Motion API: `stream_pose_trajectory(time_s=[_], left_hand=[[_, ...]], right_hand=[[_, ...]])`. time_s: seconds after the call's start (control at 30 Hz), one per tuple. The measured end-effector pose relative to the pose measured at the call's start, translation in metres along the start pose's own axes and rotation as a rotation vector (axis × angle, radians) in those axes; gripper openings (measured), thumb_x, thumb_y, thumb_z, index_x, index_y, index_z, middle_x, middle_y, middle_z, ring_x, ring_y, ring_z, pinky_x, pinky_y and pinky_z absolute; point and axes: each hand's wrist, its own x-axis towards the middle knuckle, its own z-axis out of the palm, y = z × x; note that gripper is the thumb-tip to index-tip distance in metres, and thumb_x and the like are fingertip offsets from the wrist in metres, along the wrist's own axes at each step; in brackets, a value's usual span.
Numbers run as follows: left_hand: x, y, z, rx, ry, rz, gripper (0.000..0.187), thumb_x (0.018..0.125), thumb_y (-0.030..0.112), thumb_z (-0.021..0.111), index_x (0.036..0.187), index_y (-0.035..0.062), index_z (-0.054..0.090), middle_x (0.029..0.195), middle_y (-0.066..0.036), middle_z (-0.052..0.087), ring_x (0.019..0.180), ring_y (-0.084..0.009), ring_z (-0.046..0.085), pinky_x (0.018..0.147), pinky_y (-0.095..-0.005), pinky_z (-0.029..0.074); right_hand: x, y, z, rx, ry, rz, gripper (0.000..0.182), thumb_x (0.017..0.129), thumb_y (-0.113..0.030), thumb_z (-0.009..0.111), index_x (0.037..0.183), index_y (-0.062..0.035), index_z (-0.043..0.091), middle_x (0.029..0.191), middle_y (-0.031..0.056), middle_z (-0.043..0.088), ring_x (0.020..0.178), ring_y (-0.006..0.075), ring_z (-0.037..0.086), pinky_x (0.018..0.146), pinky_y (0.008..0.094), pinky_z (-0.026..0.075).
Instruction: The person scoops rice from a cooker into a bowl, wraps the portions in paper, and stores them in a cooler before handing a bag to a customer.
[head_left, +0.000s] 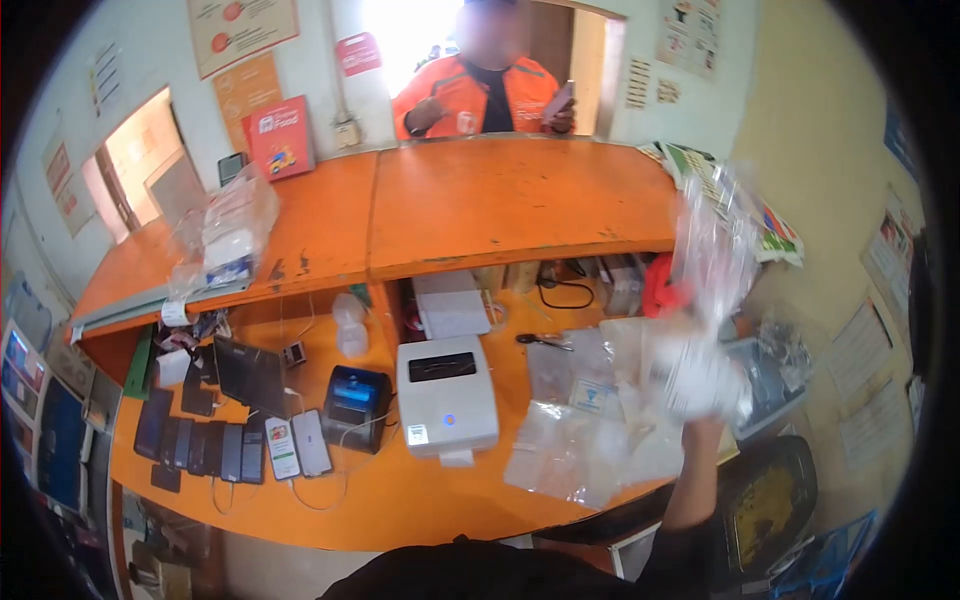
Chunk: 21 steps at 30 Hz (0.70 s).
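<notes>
The right hand (705, 388) reaches up over the right part of the orange bench (420, 505) and holds a clear plastic bag (715, 250), which rises above it in front of the raised counter top (490, 200); the fingers are gathered at the bag's lower end, though a blurred white mass (690, 365) covers them and I cannot tell how each one lies or whether that mass is glove, paper or plastic; the left hand is out of view, so its fingers cannot be told.

Just left of the right hand, flat clear packets (565, 455) lie spread on the bench; to its right stands a blue-grey bin (765, 395) with crumpled plastic at its top; a white label printer (448, 400) stands left of the packets, beside a black receipt printer (358, 408); further left lie a row of phones (215, 450), with a dark tablet (250, 378) tilted behind them; beyond the counter top, a person in an orange jacket (480, 100) holds a phone (560, 104).
</notes>
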Motion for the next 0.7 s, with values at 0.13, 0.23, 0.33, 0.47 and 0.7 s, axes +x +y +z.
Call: stream_pose_trajectory(time_s=[0.13, 0.23, 0.33, 0.47, 0.7], left_hand=[[-0.013, -0.03, -0.035, -0.117, 0.101, 0.03, 0.04, 0.09, 0.04, 0.057, 0.106, 0.0041, 0.063, 0.093, -0.014, 0.067, 0.081, -0.0276, 0.063, 0.073, -0.042, 0.047], [-0.022, -0.057, -0.06, -0.197, 0.16, 0.014, 0.04, 0.09, 0.041, 0.057, 0.105, 0.0039, 0.064, 0.092, -0.014, 0.067, 0.08, -0.0281, 0.063, 0.073, -0.0423, 0.047], [-0.032, -0.096, -0.078, -0.27, 0.211, -0.048, 0.041, 0.09, 0.041, 0.057, 0.104, 0.0037, 0.064, 0.092, -0.014, 0.068, 0.08, -0.0285, 0.063, 0.073, -0.0426, 0.047], [-0.042, -0.151, -0.085, -0.362, 0.261, -0.178, 0.041, 0.09, 0.042, 0.057, 0.102, 0.0034, 0.065, 0.091, -0.015, 0.068, 0.08, -0.0291, 0.063, 0.073, -0.043, 0.047], [-0.062, -0.224, -0.033, -0.357, 0.231, -0.34, 0.042, 0.089, 0.043, 0.057, 0.099, 0.0029, 0.066, 0.09, -0.016, 0.068, 0.08, -0.0301, 0.063, 0.073, -0.0438, 0.046]], right_hand=[[0.102, -0.073, 0.173, 0.193, -0.231, 0.064, 0.063, 0.072, -0.018, 0.08, 0.125, 0.0016, 0.052, 0.116, 0.0102, 0.059, 0.104, 0.0206, 0.059, 0.088, 0.0328, 0.049], [0.156, -0.062, 0.281, 0.038, -0.289, -0.111, 0.053, 0.069, -0.019, 0.083, 0.111, 0.0043, 0.062, 0.106, 0.0096, 0.064, 0.093, 0.0181, 0.062, 0.079, 0.0307, 0.05], [0.184, -0.033, 0.36, -0.09, -0.254, -0.134, 0.05, 0.066, -0.022, 0.084, 0.103, 0.0061, 0.066, 0.101, 0.0119, 0.068, 0.089, 0.0178, 0.063, 0.076, 0.0305, 0.051], [0.21, -0.006, 0.423, -0.314, -0.257, -0.236, 0.056, 0.066, -0.028, 0.084, 0.106, 0.0063, 0.065, 0.101, 0.015, 0.069, 0.088, 0.0207, 0.066, 0.077, 0.0329, 0.052], [0.208, 0.026, 0.419, -0.397, -0.377, -0.116, 0.066, 0.069, -0.04, 0.083, 0.112, 0.0046, 0.061, 0.104, 0.0163, 0.067, 0.086, 0.0239, 0.066, 0.072, 0.033, 0.053]])
